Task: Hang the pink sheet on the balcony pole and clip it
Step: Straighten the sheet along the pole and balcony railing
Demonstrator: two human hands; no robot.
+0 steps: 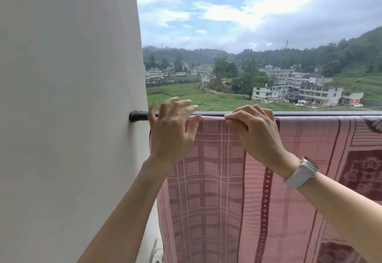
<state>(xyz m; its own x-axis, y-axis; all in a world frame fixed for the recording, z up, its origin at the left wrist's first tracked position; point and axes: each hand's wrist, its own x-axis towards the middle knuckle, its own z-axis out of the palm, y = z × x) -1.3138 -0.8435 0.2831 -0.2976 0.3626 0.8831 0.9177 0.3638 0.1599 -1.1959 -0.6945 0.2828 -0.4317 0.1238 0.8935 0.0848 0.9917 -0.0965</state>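
The pink sheet point(227, 180) hung draped over the balcony pole point(310, 113), its top fold lying along the pole and its long stripes and checked bands dropping straight down. The pole ran level from left to right, its left end set in a dark bracket point(135, 116) on the white wall point(68, 97) and its right end cut off by the frame edge. There was one sheet, one pole and two hands in view; no clip could be made out.

The left hand point(171, 132) was raised at the sheet's left edge with its fingers spread and mostly straight — the fingertips blurred, the thumb tip just at the fold near the pole. It gripped nothing. The right hand point(256, 132) sat to its right, fingers curled down over the fold on top of the pole, pinching the cloth there; whether anything small sat inside that grip could not be told. A white wristwatch point(302, 171) was on the right wrist.

The sheet's lower part ran out of frame at the bottom, and its right side — with a darker floral panel — was cut off too. Beyond the pole lay green fields, pale buildings and wooded hills under a cloudy sky.
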